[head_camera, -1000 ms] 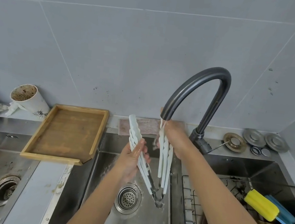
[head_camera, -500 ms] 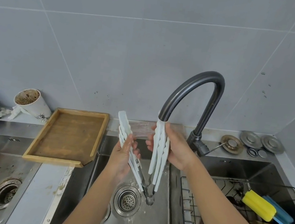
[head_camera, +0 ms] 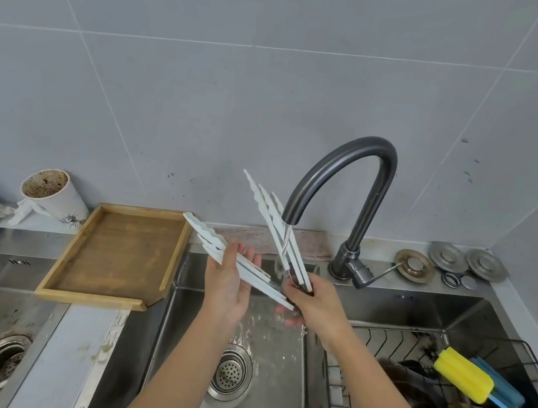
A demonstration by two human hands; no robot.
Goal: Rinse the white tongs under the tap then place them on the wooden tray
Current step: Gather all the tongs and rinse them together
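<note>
1. Gripping the hinge end, the right hand [head_camera: 314, 302] holds the white tongs [head_camera: 269, 238] over the sink [head_camera: 268, 394], arms spread.
2. One arm crosses the tap [head_camera: 343, 183] stream.
3. The left hand [head_camera: 228, 288], fingers straight, supports the other arm, beside the wooden tray [head_camera: 115, 251].

Grey tiled wall [head_camera: 209, 74] behind a steel counter [head_camera: 67, 348].

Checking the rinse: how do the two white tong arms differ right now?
The right tong arm stands steep under the tap, in the water; the left tong arm lies flatter, outside it. Right hand grips near the hinge; left hand supports its arm. Both are white and scalloped.
</note>
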